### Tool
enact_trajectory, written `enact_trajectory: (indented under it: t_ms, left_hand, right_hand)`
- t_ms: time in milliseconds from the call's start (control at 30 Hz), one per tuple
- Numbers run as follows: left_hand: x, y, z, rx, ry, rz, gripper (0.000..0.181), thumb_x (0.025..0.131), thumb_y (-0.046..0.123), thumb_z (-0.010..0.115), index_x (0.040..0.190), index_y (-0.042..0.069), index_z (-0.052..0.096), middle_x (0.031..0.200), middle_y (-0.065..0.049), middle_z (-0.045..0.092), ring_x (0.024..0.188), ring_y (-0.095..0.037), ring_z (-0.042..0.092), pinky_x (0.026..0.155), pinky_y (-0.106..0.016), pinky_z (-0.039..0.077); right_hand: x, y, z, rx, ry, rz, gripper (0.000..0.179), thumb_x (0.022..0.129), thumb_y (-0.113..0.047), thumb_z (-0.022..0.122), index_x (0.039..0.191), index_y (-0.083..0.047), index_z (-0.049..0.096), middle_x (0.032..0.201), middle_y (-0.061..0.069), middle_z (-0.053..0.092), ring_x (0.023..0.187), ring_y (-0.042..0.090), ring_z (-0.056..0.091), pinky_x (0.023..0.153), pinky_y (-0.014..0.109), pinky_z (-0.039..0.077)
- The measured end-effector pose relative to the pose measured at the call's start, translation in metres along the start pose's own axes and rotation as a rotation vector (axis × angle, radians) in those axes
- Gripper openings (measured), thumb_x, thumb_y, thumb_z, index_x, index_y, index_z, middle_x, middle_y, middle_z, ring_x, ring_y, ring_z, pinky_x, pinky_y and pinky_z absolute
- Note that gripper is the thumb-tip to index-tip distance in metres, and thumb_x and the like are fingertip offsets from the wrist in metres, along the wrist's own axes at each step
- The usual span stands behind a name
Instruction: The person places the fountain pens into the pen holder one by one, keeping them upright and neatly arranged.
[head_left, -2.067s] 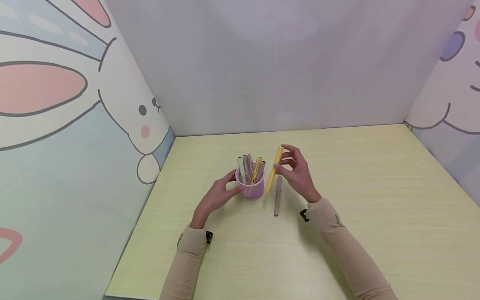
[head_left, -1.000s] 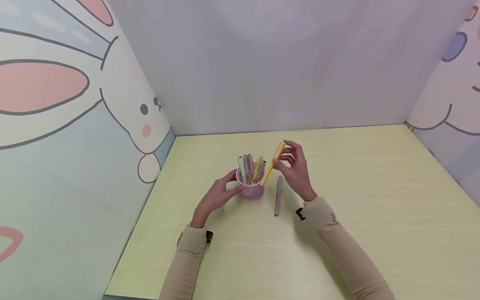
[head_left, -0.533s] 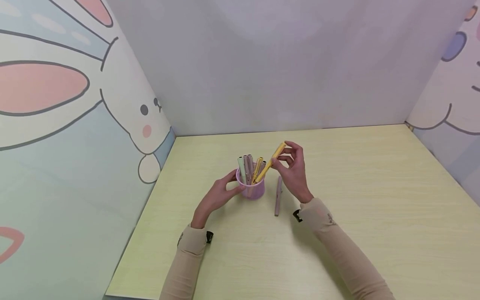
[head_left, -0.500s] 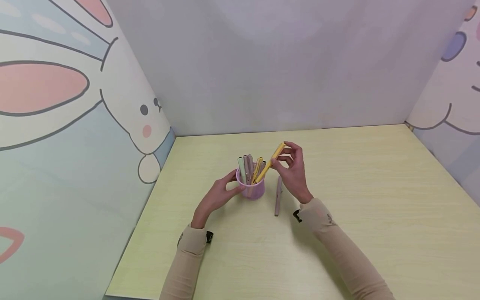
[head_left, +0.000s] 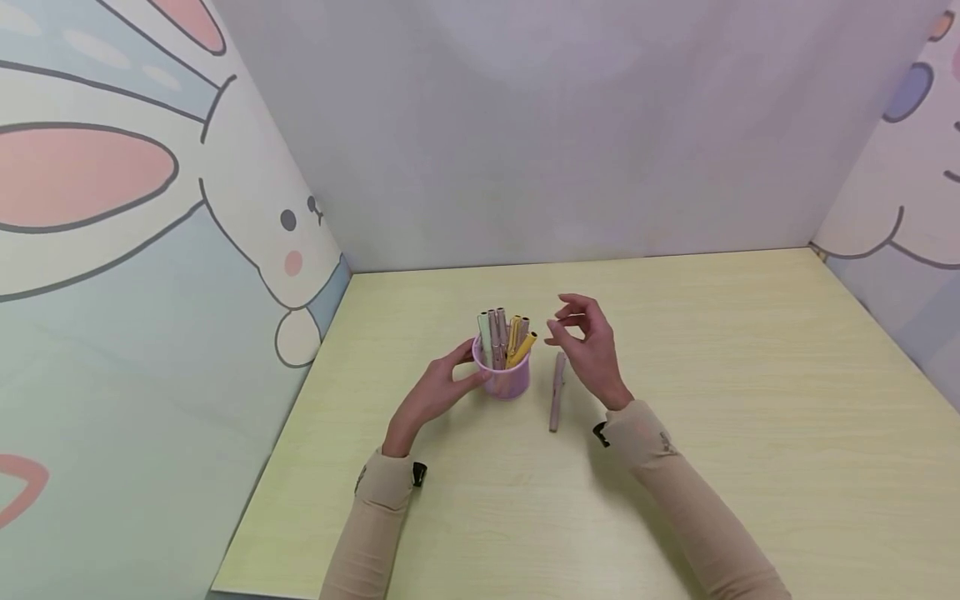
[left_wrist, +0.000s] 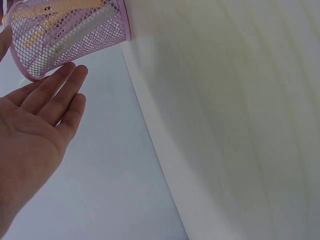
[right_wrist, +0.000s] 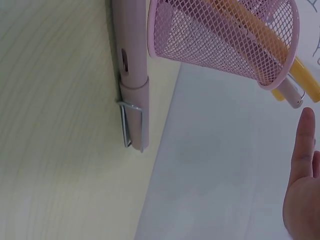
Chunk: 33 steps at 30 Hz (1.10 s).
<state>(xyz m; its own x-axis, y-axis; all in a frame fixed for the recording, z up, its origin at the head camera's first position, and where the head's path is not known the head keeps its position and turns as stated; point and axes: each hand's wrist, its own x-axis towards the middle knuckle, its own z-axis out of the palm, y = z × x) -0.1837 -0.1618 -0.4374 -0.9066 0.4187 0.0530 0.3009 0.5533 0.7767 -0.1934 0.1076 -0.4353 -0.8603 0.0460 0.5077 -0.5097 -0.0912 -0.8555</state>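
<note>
In the head view, a pink mesh pen holder [head_left: 507, 384] stands upright on the table with several pens in it: a pale green pen [head_left: 484, 333], mauve pens and two yellow ones. The nearer yellow pen [head_left: 522, 349] leans right against the rim. My left hand [head_left: 437, 387] holds the holder from the left, thumb at the near rim and fingers round the far side; those fingers [left_wrist: 60, 95] look nearly straight in the left wrist view. Right of the holder, my right hand [head_left: 592, 346] hovers with loosely bent fingers and nothing in them. Below it lies a capped mauve pen [head_left: 557, 396].
The light wooden table [head_left: 735, 375] meets a plain pale wall [head_left: 570, 133] at the back. A side wall [head_left: 150, 333] with a rabbit drawing stands at the left, and another printed wall [head_left: 900, 183] at the right.
My right hand has let go of the yellow pen, which has dropped into the pen holder, and its fingers have parted. The left hand and the mauve pen on the table have stayed put.
</note>
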Motion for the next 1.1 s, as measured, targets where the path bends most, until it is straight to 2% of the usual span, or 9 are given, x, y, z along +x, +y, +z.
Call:
enact_trajectory:
  t_ms: [200,333,433,567,700,800,933,1100]
  left_hand:
    - [0.0,0.001,0.0,0.003,-0.007,-0.007,0.071,0.101,0.037,0.067,0.161,0.012,0.038,0.147,-0.012,0.058,0.141,-0.03,0.048,0.116,-0.057,0.033]
    - [0.0,0.001,0.0,0.004,-0.005,-0.005,0.071,0.101,0.037,0.067,0.161,0.012,0.038,0.147,-0.012,0.057,0.141,-0.031,0.048,0.115,-0.058,0.033]
    - [0.0,0.001,0.0,0.004,-0.005,-0.004,0.071,0.101,0.038,0.067,0.161,0.012,0.038,0.147,-0.012,0.057,0.141,-0.031,0.048,0.115,-0.058,0.033]
    - [-0.001,0.001,-0.001,0.002,-0.006,-0.007,0.072,0.101,0.038,0.067,0.161,0.012,0.038,0.147,-0.012,0.057,0.141,-0.031,0.048,0.115,-0.058,0.032]
    - [-0.001,0.001,0.0,0.004,-0.002,-0.007,0.072,0.101,0.039,0.067,0.161,0.012,0.037,0.148,-0.012,0.057,0.141,-0.031,0.048,0.115,-0.059,0.033]
    - [-0.001,0.001,0.0,0.003,-0.001,-0.002,0.072,0.101,0.039,0.067,0.161,0.011,0.037,0.148,-0.013,0.057,0.141,-0.032,0.048,0.115,-0.06,0.032]
    - [-0.002,0.002,0.0,-0.003,-0.003,-0.01,0.072,0.101,0.039,0.067,0.161,0.012,0.037,0.148,-0.012,0.057,0.141,-0.031,0.048,0.115,-0.059,0.032]
    - [-0.002,0.003,-0.001,-0.013,-0.007,-0.017,0.072,0.101,0.038,0.068,0.161,0.013,0.038,0.148,-0.012,0.057,0.141,-0.03,0.047,0.115,-0.059,0.032]
  right_hand:
    - [0.001,0.003,-0.012,-0.039,0.017,0.053,0.041,0.097,0.008,0.064,0.135,0.011,0.051,0.109,0.028,0.053,0.093,0.021,0.06,0.072,0.029,0.061]
    - [0.002,0.006,-0.02,-0.094,0.013,0.191,0.043,0.098,0.008,0.063,0.137,0.012,0.047,0.109,0.027,0.052,0.091,0.014,0.059,0.072,0.029,0.061]
    - [0.002,0.009,-0.026,-0.141,-0.003,0.312,0.047,0.098,0.005,0.064,0.14,0.012,0.044,0.109,0.023,0.052,0.089,0.012,0.058,0.075,0.035,0.061]
    - [-0.001,0.013,-0.033,-0.217,-0.047,0.433,0.053,0.1,-0.005,0.066,0.145,0.009,0.042,0.111,0.02,0.054,0.091,0.019,0.06,0.079,0.041,0.061]
    - [-0.005,0.015,-0.039,-0.285,-0.115,0.511,0.057,0.1,-0.01,0.067,0.147,0.009,0.04,0.113,0.021,0.054,0.098,0.033,0.064,0.078,0.04,0.061]
    - [-0.006,0.017,-0.042,-0.319,-0.165,0.567,0.057,0.1,-0.009,0.067,0.146,0.009,0.039,0.114,0.023,0.053,0.1,0.038,0.066,0.077,0.038,0.062]
    - [-0.006,0.024,-0.044,-0.358,-0.22,0.638,0.057,0.099,-0.008,0.067,0.145,0.01,0.039,0.114,0.024,0.054,0.09,0.033,0.069,0.074,0.035,0.062]
    - [-0.005,0.027,-0.045,-0.378,-0.268,0.695,0.056,0.099,-0.009,0.067,0.144,0.011,0.04,0.108,0.022,0.058,0.082,0.025,0.066,0.072,0.035,0.062]
